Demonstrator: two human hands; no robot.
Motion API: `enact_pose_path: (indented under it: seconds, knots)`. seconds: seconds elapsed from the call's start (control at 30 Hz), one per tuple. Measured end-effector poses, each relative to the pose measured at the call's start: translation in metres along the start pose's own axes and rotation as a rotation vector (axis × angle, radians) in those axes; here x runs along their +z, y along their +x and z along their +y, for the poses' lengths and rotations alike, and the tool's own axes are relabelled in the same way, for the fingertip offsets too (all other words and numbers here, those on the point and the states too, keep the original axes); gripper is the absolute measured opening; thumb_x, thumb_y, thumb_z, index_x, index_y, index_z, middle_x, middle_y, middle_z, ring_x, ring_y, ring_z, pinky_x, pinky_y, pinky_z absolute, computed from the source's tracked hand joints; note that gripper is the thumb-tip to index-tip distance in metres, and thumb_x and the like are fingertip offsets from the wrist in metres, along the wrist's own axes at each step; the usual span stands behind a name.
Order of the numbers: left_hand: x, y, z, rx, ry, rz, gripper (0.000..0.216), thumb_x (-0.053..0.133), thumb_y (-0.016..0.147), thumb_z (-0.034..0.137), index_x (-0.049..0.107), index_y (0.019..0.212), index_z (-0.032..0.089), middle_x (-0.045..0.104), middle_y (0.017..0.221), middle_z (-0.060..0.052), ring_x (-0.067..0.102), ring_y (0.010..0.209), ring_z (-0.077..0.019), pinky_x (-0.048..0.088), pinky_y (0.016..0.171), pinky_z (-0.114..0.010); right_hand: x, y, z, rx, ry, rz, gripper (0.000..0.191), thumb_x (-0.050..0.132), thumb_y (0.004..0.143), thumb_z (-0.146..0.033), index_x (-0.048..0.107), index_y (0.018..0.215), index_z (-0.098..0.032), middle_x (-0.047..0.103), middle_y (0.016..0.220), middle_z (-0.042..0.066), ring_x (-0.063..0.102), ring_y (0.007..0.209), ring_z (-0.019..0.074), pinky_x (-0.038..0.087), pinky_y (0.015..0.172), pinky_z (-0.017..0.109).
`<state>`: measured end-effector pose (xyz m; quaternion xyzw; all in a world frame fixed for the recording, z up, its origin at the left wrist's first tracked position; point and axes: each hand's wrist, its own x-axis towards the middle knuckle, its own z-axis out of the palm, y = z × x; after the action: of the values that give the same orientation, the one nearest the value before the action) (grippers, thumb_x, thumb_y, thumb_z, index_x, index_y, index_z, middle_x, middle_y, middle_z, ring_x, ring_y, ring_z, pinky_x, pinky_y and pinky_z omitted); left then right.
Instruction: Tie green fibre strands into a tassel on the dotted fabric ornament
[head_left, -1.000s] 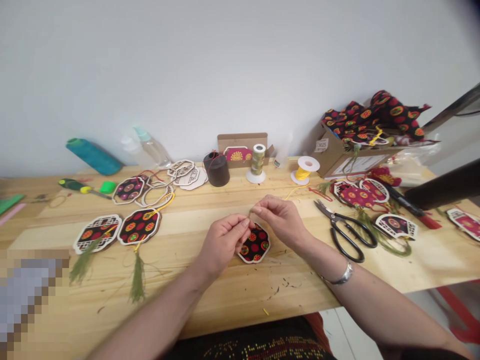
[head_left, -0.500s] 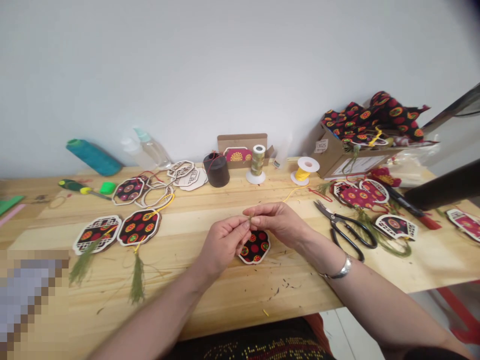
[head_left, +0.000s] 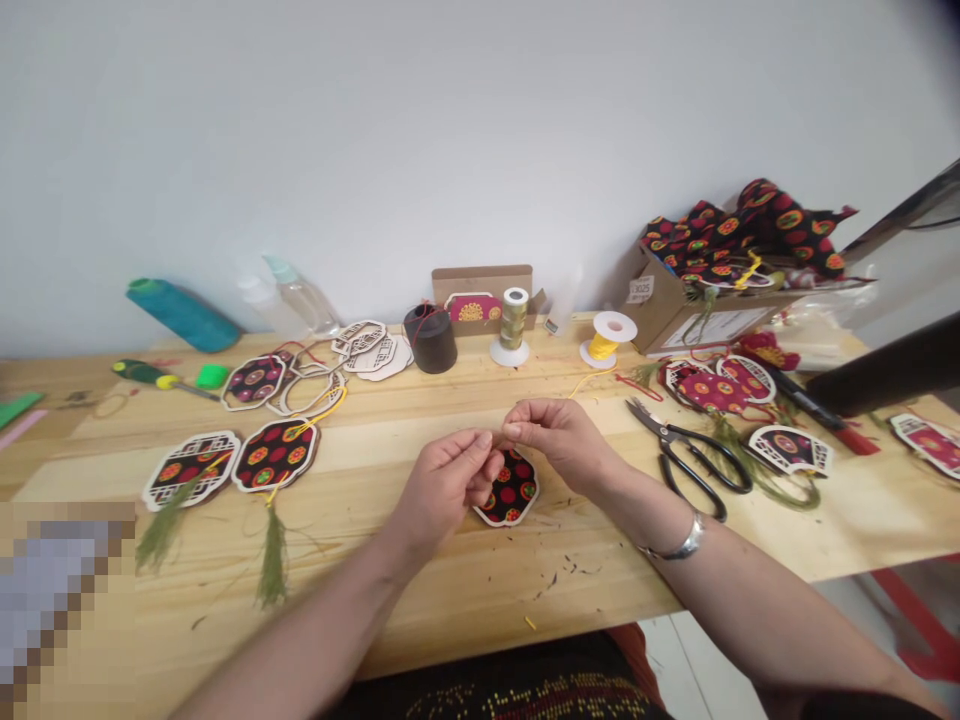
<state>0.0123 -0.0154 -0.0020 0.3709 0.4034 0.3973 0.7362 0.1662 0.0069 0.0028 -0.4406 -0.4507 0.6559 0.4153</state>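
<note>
My left hand [head_left: 454,475] and my right hand [head_left: 559,440] meet over the middle of the table, both with thumb and fingers pinched. What lies between the fingertips is too small to make out. Just beneath them rests a pendant [head_left: 511,492] with dark flowered fabric and a pale wooden rim, its upper left part hidden by my fingers. To the right of my right hand lie black-handled scissors [head_left: 694,455], blades parted. Left of my left hand are a flowered pendant [head_left: 277,452] with a green tassel [head_left: 273,558] and a lattice pendant [head_left: 191,468].
Along the wall stand a black spool [head_left: 430,338], a green thread spool [head_left: 513,325], a yellow cord spool [head_left: 609,340] and a teal thread cone [head_left: 184,316]. A cardboard box [head_left: 720,322] with flowered fabric is at back right. A screwdriver [head_left: 154,376] lies at left.
My fingertips have drawn slightly apart, the right hand shifting a little up and right. Both hands stay pinched. The whole view has shifted slightly.
</note>
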Motion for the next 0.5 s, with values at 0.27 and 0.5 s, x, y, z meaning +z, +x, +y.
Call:
enact_pose_path:
  seconds: [0.27, 0.5]
  knots:
    - [0.0002, 0.0036, -0.0012, 0.027, 0.001, 0.049, 0.020, 0.066, 0.074, 0.031, 0.065, 0.081, 0.013, 0.048, 0.055, 0.003, 0.034, 0.044, -0.0029, 0.023, 0.041, -0.017, -0.0006, 0.0016, 0.0024, -0.093, -0.082, 0.046, 0.022, 0.069, 0.065, -0.032, 0.057, 0.061, -0.015, 0.056, 0.060, -0.003, 0.048, 0.057, 0.0079, 0.038, 0.059, 0.024]
    - [-0.0051, 0.0037, -0.0077, 0.114, 0.235, 0.076, 0.022, 0.063, 0.076, 0.033, 0.068, 0.088, 0.015, 0.052, 0.058, 0.003, 0.039, 0.045, -0.0042, 0.029, 0.043, -0.019, -0.0012, 0.0012, 0.0032, -0.120, -0.133, 0.054, 0.019, 0.067, 0.067, -0.031, 0.058, 0.062, -0.015, 0.056, 0.059, -0.003, 0.048, 0.056, 0.0082, 0.038, 0.058, 0.024]
